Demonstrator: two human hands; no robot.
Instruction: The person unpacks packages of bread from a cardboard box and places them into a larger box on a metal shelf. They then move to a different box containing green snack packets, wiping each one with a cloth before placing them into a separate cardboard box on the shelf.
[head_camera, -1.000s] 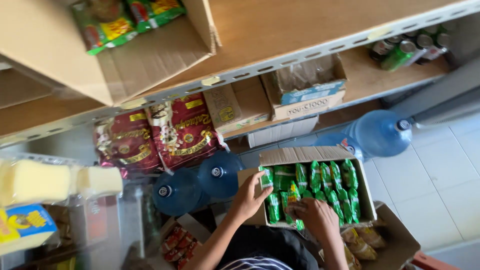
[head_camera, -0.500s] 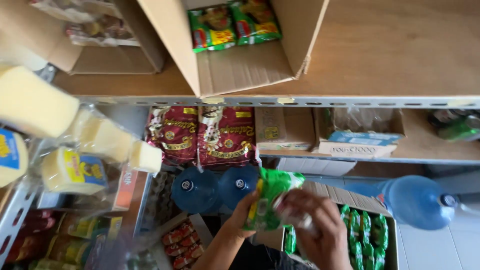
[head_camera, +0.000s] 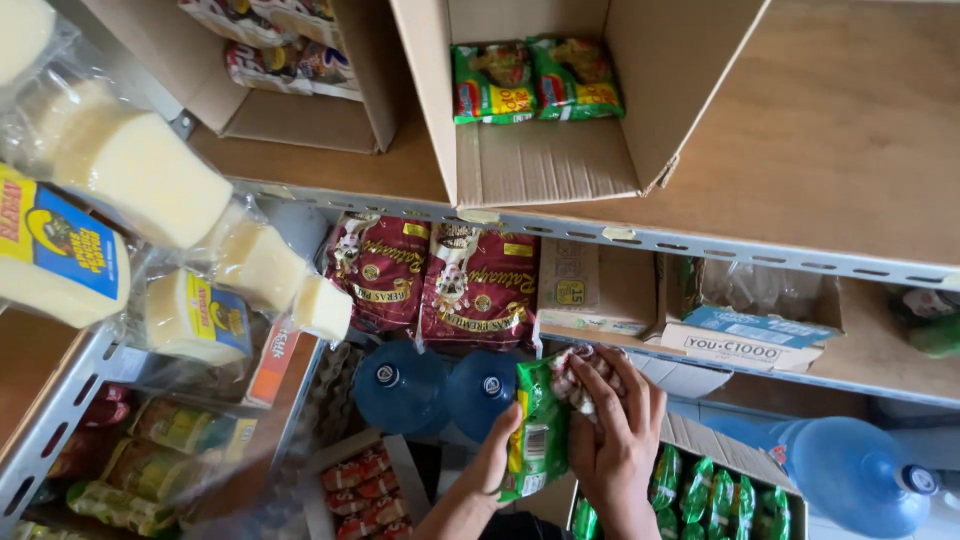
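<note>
Both forearms rise from the bottom edge of the view, close together, bare to the wrist. The left hand (head_camera: 497, 455) sits lower, to the left of the flat green plastic snack packet (head_camera: 537, 428), palm turned toward it, fingers and thumb pressed against the packet's left edge in a light grip. The right hand (head_camera: 612, 430) is just to the right of that packet and a little higher, its back toward the camera, wrist bent slightly inward. Its fingers (head_camera: 600, 385) curl over the packet's upper right corner, closed on it, knuckles raised. The two hands nearly touch across the packet.
</note>
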